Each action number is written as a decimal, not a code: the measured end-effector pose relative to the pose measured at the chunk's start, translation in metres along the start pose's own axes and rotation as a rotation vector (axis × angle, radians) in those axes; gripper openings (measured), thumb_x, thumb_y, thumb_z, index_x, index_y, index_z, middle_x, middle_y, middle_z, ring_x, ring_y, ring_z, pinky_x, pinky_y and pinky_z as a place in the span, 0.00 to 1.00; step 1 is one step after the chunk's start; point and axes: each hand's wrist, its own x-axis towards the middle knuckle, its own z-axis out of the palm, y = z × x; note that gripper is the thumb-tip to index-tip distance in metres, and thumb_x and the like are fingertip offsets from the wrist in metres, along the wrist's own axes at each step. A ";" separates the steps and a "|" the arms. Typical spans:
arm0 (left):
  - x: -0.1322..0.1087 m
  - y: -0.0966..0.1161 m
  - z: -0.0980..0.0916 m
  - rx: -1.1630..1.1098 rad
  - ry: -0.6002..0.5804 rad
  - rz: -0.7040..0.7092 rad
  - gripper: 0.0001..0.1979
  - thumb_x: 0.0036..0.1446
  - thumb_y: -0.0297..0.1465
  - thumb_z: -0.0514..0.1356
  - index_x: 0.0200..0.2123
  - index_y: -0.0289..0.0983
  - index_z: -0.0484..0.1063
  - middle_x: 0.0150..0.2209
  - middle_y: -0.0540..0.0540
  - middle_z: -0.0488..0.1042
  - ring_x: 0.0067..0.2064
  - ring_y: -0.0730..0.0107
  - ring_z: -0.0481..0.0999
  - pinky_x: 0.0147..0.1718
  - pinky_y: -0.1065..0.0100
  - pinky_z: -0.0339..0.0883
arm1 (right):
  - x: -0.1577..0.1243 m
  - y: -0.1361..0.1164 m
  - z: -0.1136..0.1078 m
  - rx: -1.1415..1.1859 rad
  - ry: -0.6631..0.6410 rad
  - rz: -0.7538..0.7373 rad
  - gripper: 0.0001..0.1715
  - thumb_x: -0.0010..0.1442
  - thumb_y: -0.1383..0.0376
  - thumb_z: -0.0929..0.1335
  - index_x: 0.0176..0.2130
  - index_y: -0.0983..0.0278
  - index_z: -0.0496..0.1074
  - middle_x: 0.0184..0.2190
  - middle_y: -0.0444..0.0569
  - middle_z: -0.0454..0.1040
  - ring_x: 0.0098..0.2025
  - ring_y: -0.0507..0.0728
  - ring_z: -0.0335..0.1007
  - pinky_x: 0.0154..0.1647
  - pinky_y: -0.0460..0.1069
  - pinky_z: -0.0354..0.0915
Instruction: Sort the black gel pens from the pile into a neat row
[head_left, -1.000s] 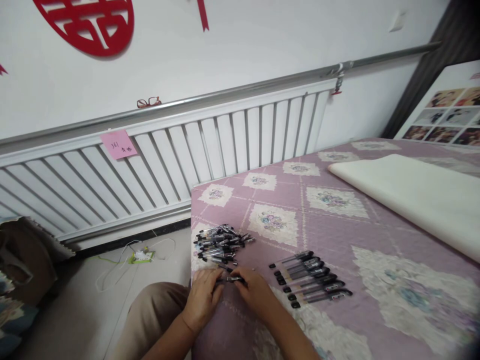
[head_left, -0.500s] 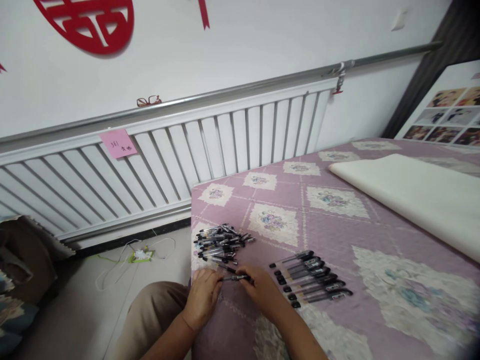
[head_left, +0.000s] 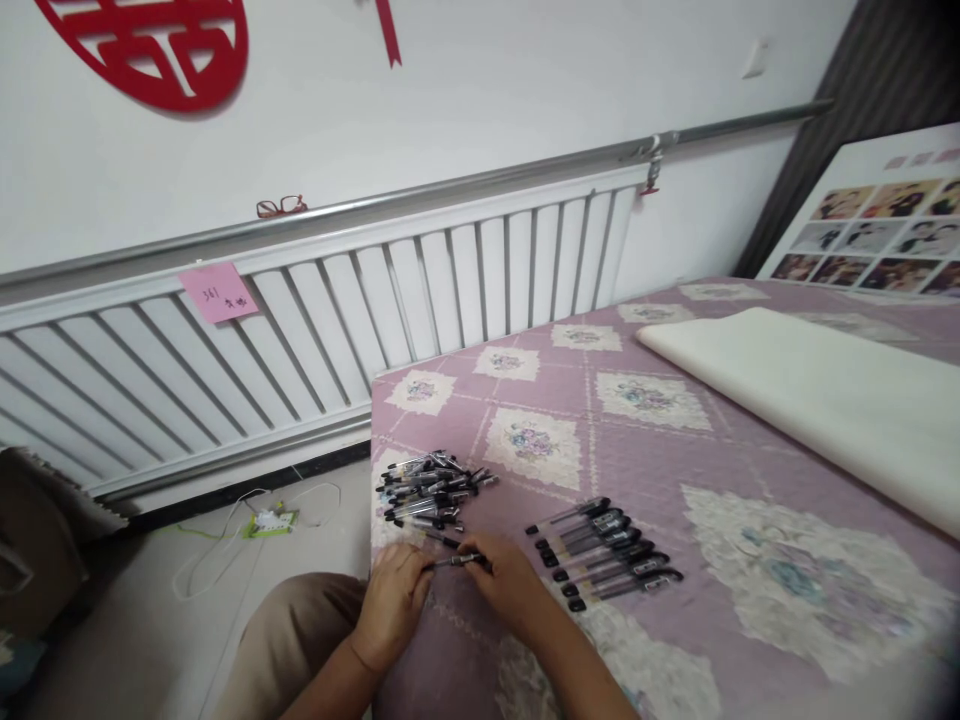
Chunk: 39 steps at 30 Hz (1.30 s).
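While your left hand (head_left: 394, 597) closes its fingertips on the left end of a pen (head_left: 452, 561), your right hand (head_left: 506, 585) grips the darker right end between thumb and fingers. The pen lies nearly level from left to right, its middle bare to view between your two hands; how firmly the left fingers pinch, you cannot tell, since they cover that end. Both hands are low, at the near left part of a purple flowered cloth (head_left: 637, 465), close to its left edge.

Just beyond your fingers, a loose pen (head_left: 442, 538) slants between them and a jumbled pile of pens (head_left: 431, 490), which sits near the cloth's left edge with its pens crossing at many angles. To the right of your right hand, and apart from it, a row of pens (head_left: 604, 555) lies side by side, the clipped ends pointing right and the black tips left.

Farther right, you have a folded cream sheet (head_left: 817, 390) across the cloth. Beyond the far edge stands a white radiator (head_left: 491, 270), with a pink note (head_left: 217, 292) on its left part and a pair of glasses (head_left: 281, 206) at the pipe (head_left: 450, 200) above. Your knee (head_left: 300, 625) shows to the left of your left hand.
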 end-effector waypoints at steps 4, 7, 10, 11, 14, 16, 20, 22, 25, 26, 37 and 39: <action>0.001 0.001 -0.001 -0.027 -0.011 -0.004 0.09 0.61 0.30 0.52 0.39 0.41 0.72 0.35 0.46 0.73 0.39 0.63 0.70 0.40 0.61 0.64 | -0.001 0.000 -0.002 0.011 0.020 0.003 0.17 0.52 0.70 0.62 0.40 0.62 0.75 0.40 0.51 0.77 0.45 0.58 0.71 0.48 0.51 0.62; 0.001 0.001 -0.002 -0.052 -0.022 0.006 0.10 0.61 0.31 0.52 0.41 0.42 0.72 0.35 0.46 0.74 0.39 0.63 0.71 0.40 0.61 0.64 | -0.003 -0.002 -0.004 0.037 0.033 0.005 0.18 0.52 0.70 0.63 0.42 0.62 0.74 0.42 0.51 0.77 0.47 0.58 0.71 0.50 0.51 0.62; 0.002 0.002 -0.004 -0.058 -0.019 0.010 0.09 0.61 0.30 0.53 0.40 0.42 0.72 0.35 0.47 0.74 0.39 0.63 0.71 0.39 0.62 0.65 | -0.005 -0.004 -0.005 0.066 0.056 0.006 0.18 0.53 0.68 0.64 0.44 0.63 0.73 0.44 0.51 0.77 0.48 0.59 0.71 0.51 0.52 0.62; 0.003 0.003 -0.004 -0.061 -0.017 0.010 0.09 0.60 0.30 0.53 0.40 0.42 0.73 0.35 0.47 0.74 0.39 0.63 0.71 0.40 0.62 0.65 | -0.006 -0.004 -0.006 0.070 0.074 0.008 0.18 0.53 0.67 0.64 0.44 0.63 0.73 0.44 0.52 0.77 0.48 0.59 0.70 0.51 0.52 0.62; 0.006 0.005 -0.004 -0.098 0.000 0.003 0.09 0.60 0.30 0.53 0.41 0.42 0.73 0.36 0.47 0.75 0.39 0.63 0.72 0.40 0.63 0.65 | -0.006 0.001 -0.014 0.086 0.174 0.012 0.19 0.54 0.62 0.66 0.46 0.63 0.72 0.43 0.52 0.77 0.46 0.59 0.71 0.49 0.53 0.63; 0.010 0.009 -0.002 -0.138 0.019 -0.001 0.09 0.60 0.29 0.53 0.40 0.41 0.73 0.36 0.46 0.75 0.40 0.63 0.72 0.40 0.63 0.65 | -0.006 0.009 -0.025 0.118 0.271 0.017 0.19 0.55 0.60 0.65 0.46 0.63 0.72 0.41 0.52 0.77 0.43 0.59 0.72 0.46 0.53 0.65; 0.031 0.027 0.007 -0.186 0.003 0.015 0.09 0.60 0.29 0.53 0.38 0.40 0.73 0.37 0.45 0.75 0.41 0.63 0.72 0.41 0.63 0.65 | -0.011 0.029 -0.063 0.182 0.558 0.071 0.18 0.55 0.55 0.64 0.40 0.62 0.74 0.38 0.51 0.78 0.41 0.59 0.73 0.45 0.53 0.66; 0.047 0.039 0.013 -0.186 -0.031 -0.002 0.09 0.59 0.29 0.53 0.37 0.40 0.74 0.36 0.45 0.75 0.40 0.63 0.71 0.41 0.63 0.64 | -0.017 0.038 -0.083 0.217 0.732 0.135 0.19 0.55 0.53 0.64 0.38 0.62 0.74 0.36 0.50 0.78 0.40 0.59 0.72 0.45 0.53 0.66; 0.074 0.060 0.023 -0.196 -0.072 -0.048 0.08 0.58 0.28 0.55 0.37 0.39 0.74 0.35 0.46 0.74 0.40 0.63 0.71 0.42 0.64 0.64 | -0.028 0.049 -0.106 0.281 0.904 0.207 0.20 0.53 0.51 0.65 0.38 0.63 0.73 0.34 0.50 0.77 0.37 0.58 0.72 0.42 0.52 0.66; 0.084 0.067 0.026 -0.208 -0.097 -0.048 0.09 0.58 0.27 0.54 0.36 0.39 0.74 0.36 0.46 0.73 0.41 0.64 0.71 0.43 0.65 0.64 | -0.031 0.052 -0.111 0.304 0.948 0.224 0.21 0.53 0.51 0.65 0.38 0.63 0.73 0.33 0.49 0.77 0.36 0.57 0.72 0.40 0.52 0.66; 0.155 0.118 0.046 -0.046 -0.335 -0.072 0.12 0.57 0.29 0.53 0.38 0.38 0.76 0.41 0.44 0.75 0.47 0.65 0.69 0.49 0.68 0.60 | -0.045 0.063 -0.133 0.404 1.103 0.289 0.21 0.52 0.50 0.66 0.37 0.63 0.73 0.30 0.47 0.75 0.33 0.55 0.71 0.37 0.51 0.65; 0.159 0.122 0.049 -0.021 -0.366 -0.064 0.11 0.56 0.30 0.53 0.37 0.38 0.76 0.40 0.44 0.76 0.46 0.64 0.71 0.47 0.68 0.61 | -0.045 0.061 -0.134 0.411 1.105 0.286 0.21 0.51 0.51 0.66 0.37 0.64 0.73 0.30 0.47 0.75 0.33 0.56 0.71 0.37 0.51 0.65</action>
